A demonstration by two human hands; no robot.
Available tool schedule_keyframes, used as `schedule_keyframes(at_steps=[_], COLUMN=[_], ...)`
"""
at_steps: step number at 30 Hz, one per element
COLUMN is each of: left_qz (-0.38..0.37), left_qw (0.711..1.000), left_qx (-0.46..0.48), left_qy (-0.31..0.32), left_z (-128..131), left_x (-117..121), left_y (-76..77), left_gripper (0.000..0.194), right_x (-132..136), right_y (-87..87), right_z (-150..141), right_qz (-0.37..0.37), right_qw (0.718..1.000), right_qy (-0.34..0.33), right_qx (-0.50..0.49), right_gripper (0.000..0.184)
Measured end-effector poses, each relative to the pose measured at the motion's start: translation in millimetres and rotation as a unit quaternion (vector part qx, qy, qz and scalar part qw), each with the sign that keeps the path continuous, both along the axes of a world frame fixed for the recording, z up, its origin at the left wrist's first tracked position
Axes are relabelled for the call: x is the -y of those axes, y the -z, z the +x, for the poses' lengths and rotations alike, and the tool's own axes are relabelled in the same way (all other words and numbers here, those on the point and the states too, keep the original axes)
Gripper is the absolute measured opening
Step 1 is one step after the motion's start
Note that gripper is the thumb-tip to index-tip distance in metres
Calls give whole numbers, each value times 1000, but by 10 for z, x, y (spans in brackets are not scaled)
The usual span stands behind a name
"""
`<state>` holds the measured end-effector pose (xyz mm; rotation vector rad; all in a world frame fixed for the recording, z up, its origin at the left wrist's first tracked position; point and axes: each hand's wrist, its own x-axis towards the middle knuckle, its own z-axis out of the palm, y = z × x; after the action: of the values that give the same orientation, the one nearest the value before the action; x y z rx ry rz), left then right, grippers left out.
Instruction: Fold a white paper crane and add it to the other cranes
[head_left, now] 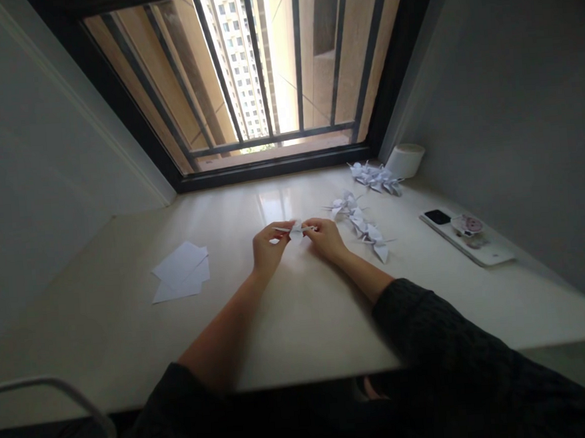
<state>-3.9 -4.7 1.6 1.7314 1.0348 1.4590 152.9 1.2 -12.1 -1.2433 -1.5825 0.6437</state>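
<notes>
Between my two hands, just above the middle of the white sill, is a small white paper crane (296,230). My left hand (270,246) pinches its left end, where a thin point sticks out past the fingers. On the other side, my right hand (325,235) has its fingers closed on the right end. Close to the right hand lies a row of several folded paper cranes (363,226). Loose sheets of white paper (182,270) overlap one another, off to the left of my left hand.
A second heap of paper cranes (376,178) lies by a white cylindrical object (405,161) at the back right. On the right, a white phone (467,237) with a round grip lies face down. A barred window (269,167) closes off the back; a white cable (48,381) loops at lower left.
</notes>
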Motion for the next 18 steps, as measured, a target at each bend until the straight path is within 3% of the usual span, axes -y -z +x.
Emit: schedule_keyframes(at_steps=[5,7,11,14,18], left_qz=[11,9,6,13,23], left_qw=[998,997,994,992,990], left_qx=[13,32,28,-14,-58], left_qy=[-59,-74,-104,-121,-124], left_z=[-24,-38,-57,-55,-42], left_x=[-33,-53,-73,-51,-7], left_y=[19,40,64,49,24], left_gripper=[17,19,20,19,18], right_x=[7,31,95,145,190], right_y=[18,-13,-125,-187,-193], right_z=[-44,-57,-81,-120,-176], right_qz=[-22,-47,-164,-216,-220], right_qw=[1000,996,953,930,937], right_qy=[-12,-49,-156,-154,-115], right_qx=[-15,-52,-200,-256,-247], right_gripper=[22,24,30,40,41])
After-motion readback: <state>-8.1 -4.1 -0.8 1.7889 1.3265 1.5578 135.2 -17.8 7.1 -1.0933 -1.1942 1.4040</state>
